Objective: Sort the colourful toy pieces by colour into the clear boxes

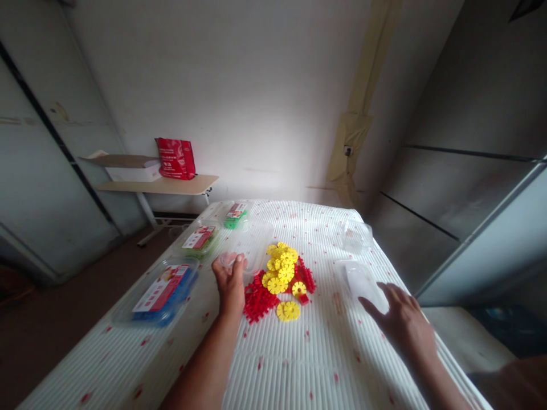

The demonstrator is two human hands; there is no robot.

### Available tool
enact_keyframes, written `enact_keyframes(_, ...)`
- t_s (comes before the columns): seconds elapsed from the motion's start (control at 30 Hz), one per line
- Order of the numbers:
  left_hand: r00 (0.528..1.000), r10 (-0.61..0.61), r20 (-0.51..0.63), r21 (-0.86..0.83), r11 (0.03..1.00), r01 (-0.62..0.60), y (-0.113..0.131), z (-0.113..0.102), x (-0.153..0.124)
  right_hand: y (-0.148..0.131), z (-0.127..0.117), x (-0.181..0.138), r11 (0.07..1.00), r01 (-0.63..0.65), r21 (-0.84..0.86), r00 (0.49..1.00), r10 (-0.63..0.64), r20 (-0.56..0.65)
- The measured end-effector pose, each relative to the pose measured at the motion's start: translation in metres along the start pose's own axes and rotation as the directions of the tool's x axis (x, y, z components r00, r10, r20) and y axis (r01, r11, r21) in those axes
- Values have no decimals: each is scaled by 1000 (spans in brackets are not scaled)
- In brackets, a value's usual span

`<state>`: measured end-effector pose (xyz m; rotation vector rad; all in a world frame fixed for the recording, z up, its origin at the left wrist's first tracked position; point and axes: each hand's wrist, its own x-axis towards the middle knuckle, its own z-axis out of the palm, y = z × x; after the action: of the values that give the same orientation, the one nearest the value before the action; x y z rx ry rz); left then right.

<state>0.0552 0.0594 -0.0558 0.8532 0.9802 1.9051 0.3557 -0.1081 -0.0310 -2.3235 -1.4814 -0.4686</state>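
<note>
My left hand [231, 279] is closed at the near-left corner of a clear plastic container [257, 239], thumb up. Right of it lie a heap of yellow notched discs [282, 265] and red interlocking pieces [258, 299], more red ones being partly under the yellow. Two yellow discs [288, 311] lie nearer me. On the right, my right hand [401, 319] is open, thumb and fingers apart, beside a clear plastic box [358, 282] with a whitish patch. Whether its fingertips touch the box I cannot tell.
Along the table's left side stand labelled clear boxes with blue pieces [160, 290], light-green pieces [199, 239] and green pieces [236, 215]. Another clear container [357, 236] is at the far right. Behind, a side table [188, 185] bears a red bag [176, 158] and a white box [132, 172].
</note>
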Motion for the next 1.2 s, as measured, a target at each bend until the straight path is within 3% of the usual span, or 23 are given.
enact_keyframes(0.1,1000,8,2,-11,1000,-8,0,0,0,-12,10,25,995,-38,-94,993,48,105)
enact_keyframes(0.2,1000,3,0,-10,1000,-3,0,0,1,-27,23,38,987,-115,-115,937,146,317)
enact_keyframes(0.27,1000,-4,-8,-11,1000,4,0,0,2,-33,28,41,983,-141,-119,908,176,381)
enact_keyframes(0.43,1000,-22,-13,-49,999,22,4,2,0,-41,26,39,975,-182,-129,883,220,415)
enact_keyframes(0.8,1000,5,10,12,1000,-5,-2,-3,2,-72,28,10,992,126,-10,887,-108,448)
enact_keyframes(1.03,993,29,112,61,997,-36,0,-1,-5,-73,25,6,995,92,-44,874,-60,483)
enact_keyframes(1.2,993,21,114,58,998,-27,1,-1,-6,-75,24,-3,995,43,-90,874,6,485)
